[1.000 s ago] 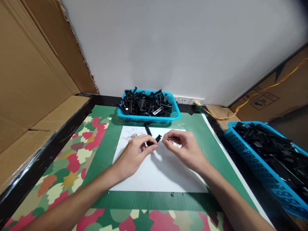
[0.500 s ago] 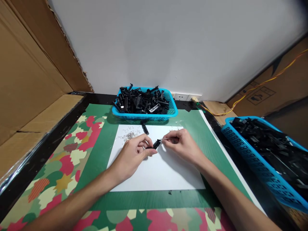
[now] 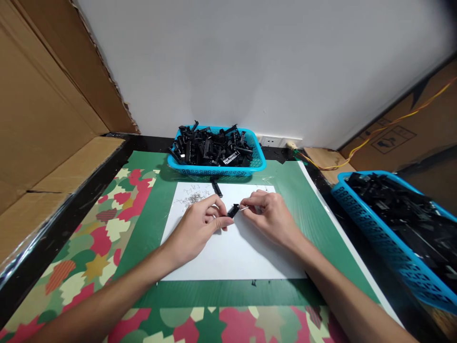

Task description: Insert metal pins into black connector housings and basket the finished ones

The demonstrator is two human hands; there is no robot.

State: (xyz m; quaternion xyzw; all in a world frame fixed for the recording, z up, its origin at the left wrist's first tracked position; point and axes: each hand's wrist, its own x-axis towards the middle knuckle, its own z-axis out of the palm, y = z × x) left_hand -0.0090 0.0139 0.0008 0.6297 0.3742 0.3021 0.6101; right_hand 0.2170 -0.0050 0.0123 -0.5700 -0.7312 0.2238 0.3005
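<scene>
Between the thumb and fingers of my left hand (image 3: 200,226) is a small black plastic part (image 3: 233,210), held tilted above the white sheet (image 3: 228,257). My right hand (image 3: 269,213) pinches a thin metal pin-like piece (image 3: 243,207), its end close to the part's right end. Whether the two touch I cannot tell. On the sheet's upper left lies a pile of small thin metal bits (image 3: 194,197). Another black plastic part (image 3: 216,188) rests at the sheet's top edge.
A blue basket (image 3: 214,170) full of black plastic parts stands against the wall. At the right, a second blue basket (image 3: 385,247) holds more black pieces. Cardboard (image 3: 43,95) rises on the left. Yellow and orange wires (image 3: 360,143) run from the wall socket. Tiny black scraps (image 3: 253,282) lie below the sheet.
My right hand has turned a little and its fingers sit closer over the thin metal piece, which now points differently. The black part in my left hand has tilted slightly. The view has shifted a little.
</scene>
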